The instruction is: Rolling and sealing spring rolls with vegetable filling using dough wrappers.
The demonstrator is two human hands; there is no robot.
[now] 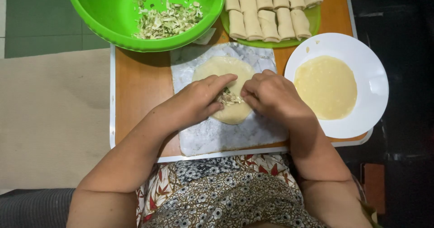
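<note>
A round pale wrapper [224, 67] lies flat on a marbled white board [212, 135]. A small heap of shredded vegetable filling [229, 98] sits on its near half. My left hand [199, 101] rests on the wrapper's left side, fingers stretched toward the filling. My right hand [271, 94] presses on the right side, fingertips curled at the filling. Both hands touch the wrapper and the filling between them.
A green bowl [108, 15] with shredded vegetables stands at the back left. A green plate [312, 15] holds several rolled wrappers at the back. A white plate [370, 74] with a stack of flat wrappers is on the right. All rest on an orange tray [140, 88].
</note>
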